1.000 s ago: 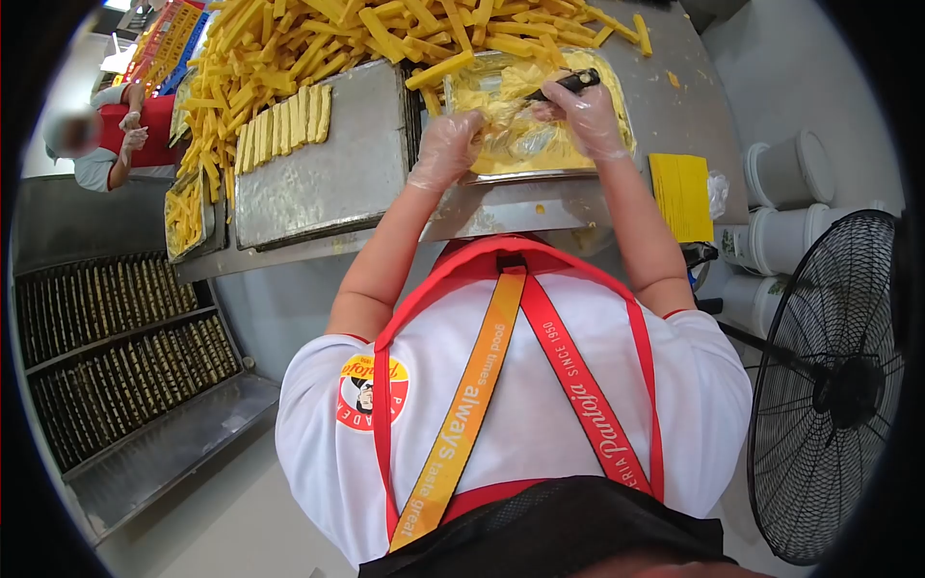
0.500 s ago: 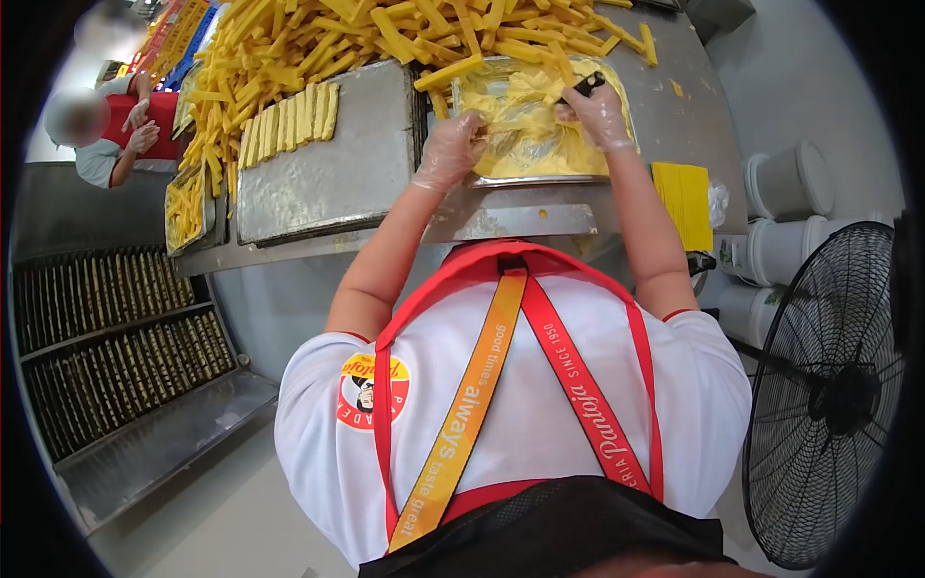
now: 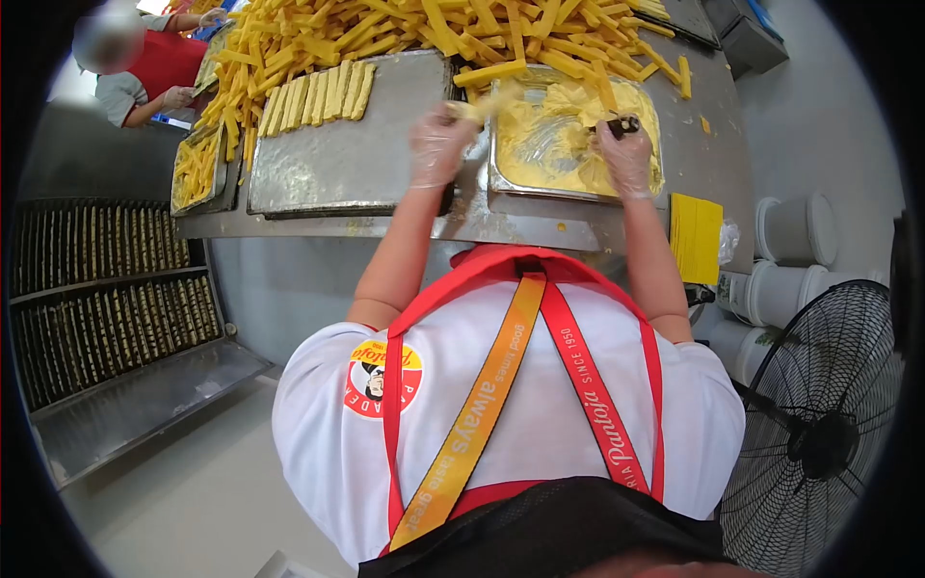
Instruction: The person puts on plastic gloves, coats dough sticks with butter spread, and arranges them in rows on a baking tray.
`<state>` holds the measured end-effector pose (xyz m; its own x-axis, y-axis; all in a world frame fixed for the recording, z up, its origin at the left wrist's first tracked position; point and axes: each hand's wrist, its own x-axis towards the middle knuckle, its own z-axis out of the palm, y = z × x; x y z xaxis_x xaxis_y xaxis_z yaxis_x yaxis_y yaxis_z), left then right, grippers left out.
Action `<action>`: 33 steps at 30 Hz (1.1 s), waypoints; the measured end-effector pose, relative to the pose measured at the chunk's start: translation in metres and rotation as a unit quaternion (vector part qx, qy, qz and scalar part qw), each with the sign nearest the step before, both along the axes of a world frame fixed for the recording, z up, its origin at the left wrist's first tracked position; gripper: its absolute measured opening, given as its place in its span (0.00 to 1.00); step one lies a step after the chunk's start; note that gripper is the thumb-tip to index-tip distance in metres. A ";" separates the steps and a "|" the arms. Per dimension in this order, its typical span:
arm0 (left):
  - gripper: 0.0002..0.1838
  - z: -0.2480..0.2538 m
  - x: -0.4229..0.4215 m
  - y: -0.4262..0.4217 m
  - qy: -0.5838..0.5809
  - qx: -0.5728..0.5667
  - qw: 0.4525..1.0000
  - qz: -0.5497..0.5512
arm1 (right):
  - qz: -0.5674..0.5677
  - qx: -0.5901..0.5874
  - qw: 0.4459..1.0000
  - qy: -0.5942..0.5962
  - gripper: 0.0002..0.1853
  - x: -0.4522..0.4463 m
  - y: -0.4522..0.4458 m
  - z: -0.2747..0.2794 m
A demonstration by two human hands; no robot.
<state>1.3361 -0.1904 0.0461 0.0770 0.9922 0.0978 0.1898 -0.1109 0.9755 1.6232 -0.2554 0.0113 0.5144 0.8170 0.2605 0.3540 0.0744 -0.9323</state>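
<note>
My left hand (image 3: 441,144), in a clear glove, is closed on a cream-coated stick (image 3: 479,108), blurred by motion, between the flat tray and the pan. My right hand (image 3: 626,159), also gloved, grips a black-handled tool (image 3: 621,125) over the right side of the pan; its far end is hidden. Pale yellow cream (image 3: 540,130) is spread in the metal pan (image 3: 564,192). A row of several coated sticks (image 3: 318,96) lies along the far left of the flat metal tray (image 3: 337,173). Plain yellow sticks (image 3: 385,29) are heaped behind.
A co-worker (image 3: 159,67) in a red apron stands at the upper left, beside a small tray of sticks (image 3: 198,169). A yellow cloth (image 3: 695,236) hangs over the table's near edge. White buckets (image 3: 795,231) and a black fan (image 3: 819,433) are at the right; a loaded rack (image 3: 106,299) is at left.
My left hand has moved left out of the pan with a coated stick, toward the flat tray. The view has shifted, and the co-worker's hands have moved apart.
</note>
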 end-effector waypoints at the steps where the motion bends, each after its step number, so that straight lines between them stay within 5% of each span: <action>1: 0.14 0.007 -0.018 0.004 0.105 0.048 0.991 0.062 | 0.005 -0.001 0.998 0.057 0.08 -0.001 -0.005 -0.003; 7: 0.11 -0.030 -0.100 0.073 0.377 0.193 0.876 0.229 | 0.018 -0.004 0.998 0.053 0.07 -0.013 -0.012 -0.013; 11: 0.11 -0.071 -0.121 0.108 0.398 0.122 0.885 0.207 | 0.094 0.017 0.973 -0.210 0.09 -0.037 -0.020 0.012; 14: 0.18 -0.075 -0.122 0.109 0.405 0.093 0.883 0.218 | 0.189 -0.030 0.982 0.001 0.08 -0.033 -0.016 0.013; 16: 0.25 -0.052 -0.110 0.087 0.407 0.098 0.870 0.260 | 0.126 -0.047 0.990 0.034 0.07 -0.006 0.003 0.008; 18: 0.28 -0.018 -0.087 0.069 0.433 0.162 0.860 0.218 | 0.064 -0.061 0.994 0.068 0.06 0.020 0.019 0.003; 19: 0.30 -0.010 -0.073 0.062 0.444 0.193 0.852 0.197 | 0.032 -0.087 0.994 -0.064 0.06 0.024 0.020 0.016; 22: 0.27 -0.016 -0.028 0.071 0.404 0.329 0.852 0.056 | 0.070 0.091 0.915 -0.388 0.11 -0.014 0.024 0.009; 25: 0.25 0.018 0.013 0.072 0.461 0.249 0.850 -0.063 | 0.246 -0.073 0.959 -0.119 0.10 -0.015 0.026 0.014; 27: 0.24 -0.014 0.020 0.098 0.471 0.223 0.849 -0.086 | 0.248 -0.103 0.962 0.045 0.09 0.005 0.046 0.006; 30: 0.20 -0.044 0.020 0.118 0.361 0.176 0.913 -0.072 | 0.028 -0.083 0.974 -0.208 0.09 0.031 0.055 0.017; 33: 0.16 -0.043 0.011 0.103 0.302 0.231 0.924 -0.025 | 0.195 -0.043 0.951 -0.237 0.08 0.010 0.012 0.042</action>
<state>1.3475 -0.0878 0.0026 0.3008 0.8487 0.4349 0.6685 -0.5129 0.5385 1.6330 -0.2431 0.0528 0.0089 0.9505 0.3107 0.6973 0.2168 -0.6832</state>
